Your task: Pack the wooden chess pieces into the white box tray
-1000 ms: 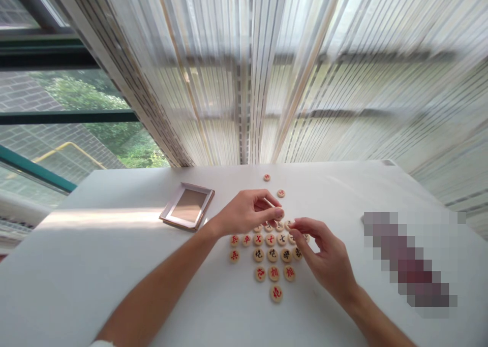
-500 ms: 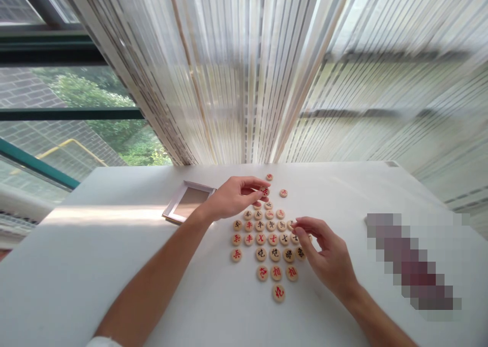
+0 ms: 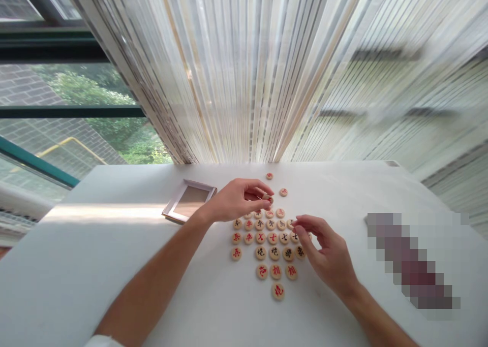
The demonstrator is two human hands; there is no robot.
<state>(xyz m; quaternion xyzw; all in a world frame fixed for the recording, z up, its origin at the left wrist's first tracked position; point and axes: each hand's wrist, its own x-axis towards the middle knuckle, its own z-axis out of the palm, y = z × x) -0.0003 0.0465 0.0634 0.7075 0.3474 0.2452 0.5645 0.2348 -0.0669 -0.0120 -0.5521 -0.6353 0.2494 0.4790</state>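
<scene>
Round wooden Chinese chess pieces with red or black characters lie flat in close rows at mid-table. My left hand is above the far end of the group, with a Chinese chess piece gripped between thumb and fingers. It hides some of the pieces beneath. At the right side of the rows, the curled thumb and index finger of my right hand are drawn together at the edge of another Chinese chess piece. Those fingertips partly cover that piece, and the hand hides others at the row ends.
A shallow open box sits left of the pieces, beside my left forearm. Two red-marked pieces lie apart at the far side. A pixelated object occupies the right of the white table. Striped curtains hang behind its far edge.
My left hand has brought its piece slightly nearer and lower, over the far end of the rows. My right hand stays almost where it was.
</scene>
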